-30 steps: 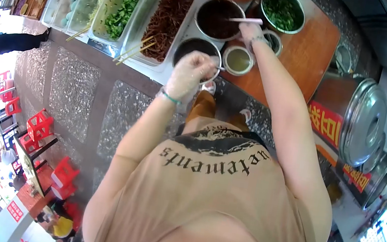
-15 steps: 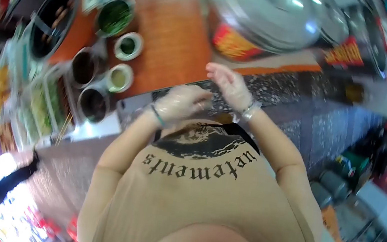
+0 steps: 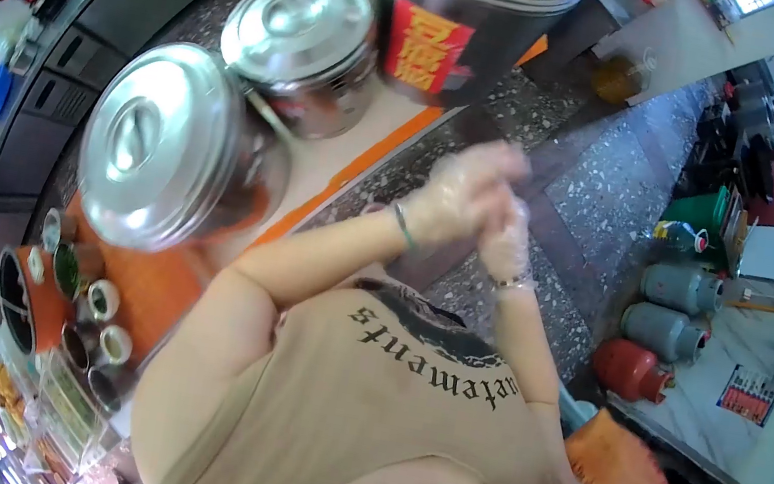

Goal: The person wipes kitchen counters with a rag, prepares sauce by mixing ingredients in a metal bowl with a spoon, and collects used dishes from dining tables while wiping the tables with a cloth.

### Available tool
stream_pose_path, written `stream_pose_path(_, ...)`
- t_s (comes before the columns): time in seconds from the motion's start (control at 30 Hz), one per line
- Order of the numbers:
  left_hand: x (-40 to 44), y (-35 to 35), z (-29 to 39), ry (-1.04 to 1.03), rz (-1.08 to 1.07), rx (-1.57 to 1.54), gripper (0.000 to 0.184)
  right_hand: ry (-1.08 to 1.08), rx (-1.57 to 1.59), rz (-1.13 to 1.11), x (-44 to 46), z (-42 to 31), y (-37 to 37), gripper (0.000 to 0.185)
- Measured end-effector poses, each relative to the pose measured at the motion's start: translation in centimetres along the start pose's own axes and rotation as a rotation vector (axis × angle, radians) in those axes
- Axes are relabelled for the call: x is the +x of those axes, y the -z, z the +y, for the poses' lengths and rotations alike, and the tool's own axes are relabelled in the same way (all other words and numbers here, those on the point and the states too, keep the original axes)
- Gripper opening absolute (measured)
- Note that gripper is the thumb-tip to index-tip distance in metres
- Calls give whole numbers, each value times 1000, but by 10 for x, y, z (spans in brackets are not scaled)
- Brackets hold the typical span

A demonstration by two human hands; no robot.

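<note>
My left hand (image 3: pixel 461 191), in a clear plastic glove with a green band at its wrist, meets my right hand (image 3: pixel 507 241) in front of my shirt. The left fingers are smeared by motion and overlap the right ones. My right hand also has a clear glove, and a dark beaded band circles that wrist. Its fingers are largely hidden behind the left hand. No separate object shows between the hands. Beneath them lies the speckled floor (image 3: pixel 606 201), beyond the counter's orange edge (image 3: pixel 347 175).
On the counter stand a large lidded steel pot (image 3: pixel 154 144), a smaller lidded pot (image 3: pixel 303 36) and an open pot with a red label (image 3: pixel 428 46). Cups of sauces and greens (image 3: pixel 102 300) sit at left. Gas cylinders (image 3: pixel 661 331) stand at right, near an orange cloth (image 3: pixel 623 477).
My view has swung to the right along the counter, bringing the open pot and gas cylinders into sight. My hands, apart before, have come together away from the counter.
</note>
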State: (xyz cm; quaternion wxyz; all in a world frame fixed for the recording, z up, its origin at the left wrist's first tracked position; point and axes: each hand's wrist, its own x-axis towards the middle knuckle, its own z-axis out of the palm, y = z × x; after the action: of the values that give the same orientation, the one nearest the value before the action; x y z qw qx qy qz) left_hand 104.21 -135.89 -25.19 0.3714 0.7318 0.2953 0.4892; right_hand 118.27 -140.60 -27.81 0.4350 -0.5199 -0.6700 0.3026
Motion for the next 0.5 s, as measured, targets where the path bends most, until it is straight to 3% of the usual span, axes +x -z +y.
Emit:
stream_pose_path(0.03,19,-19,-11,-159,-186,334,32,33,-237,-191,14,30,24,36)
stream_pose_path(0.07,40,-36,-24,-82,-171,272,31,30,-246,-184,40,32,43,36)
stream_pose_path(0.17,131,-86,-62,-271,-185,194,27,-103,-476,-489,111,44,99,39)
stream_pose_path(0.27,234,-164,-101,-459,-210,33,23,-222,-448,-422,167,86,167,38)
stream_pose_path(0.33,288,-212,-106,-505,-402,24,32,-334,-426,-327,192,114,217,38)
stream_pose_path(0.4,334,-264,-115,-607,-463,19,44,-435,-403,-230,215,147,267,37)
stream_pose_path(0.43,356,-289,-120,-547,-603,-15,48,-478,-403,-190,225,165,290,37)
stream_pose_path(0.5,395,-335,-137,-569,-622,48,47,-537,-403,-117,250,206,337,36)
